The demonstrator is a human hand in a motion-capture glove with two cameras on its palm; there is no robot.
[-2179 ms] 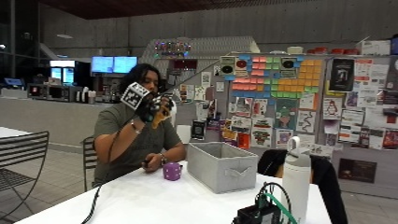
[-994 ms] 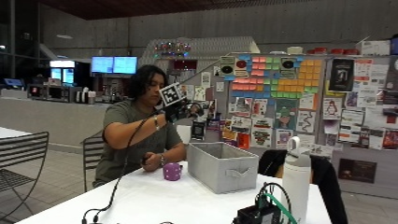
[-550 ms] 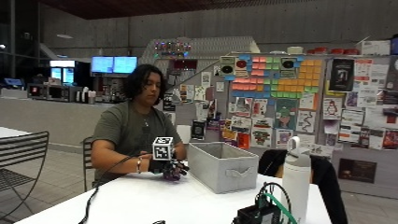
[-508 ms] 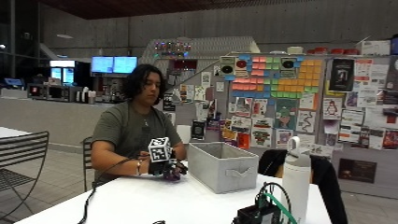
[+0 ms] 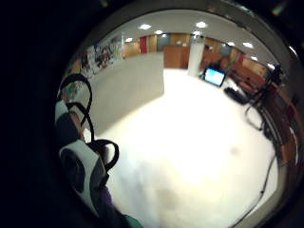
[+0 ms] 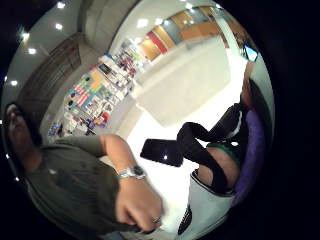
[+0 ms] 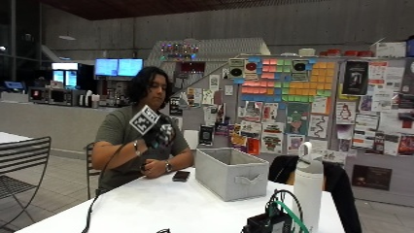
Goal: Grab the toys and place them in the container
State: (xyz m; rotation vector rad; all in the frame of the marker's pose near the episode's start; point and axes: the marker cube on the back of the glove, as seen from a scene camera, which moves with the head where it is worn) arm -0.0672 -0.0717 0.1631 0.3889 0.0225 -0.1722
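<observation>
We see the gloved right hand raised above the surface, fingers curled around a purple toy, left of the grey container; next we'd carry it right and drop it in.

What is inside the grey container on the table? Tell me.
Only the far inner wall of the grey container shows; its near wall hides the bottom. The gloved right hand is raised beside it, gripping a purple toy.

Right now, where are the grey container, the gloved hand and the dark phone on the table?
grey container (image 7: 231, 178): outside view, on its front wall.
gloved right hand (image 7: 157, 135): outside view, raised above the table, on the glove's middle.
dark phone (image 7: 181, 175): outside view, on its top face.
</observation>
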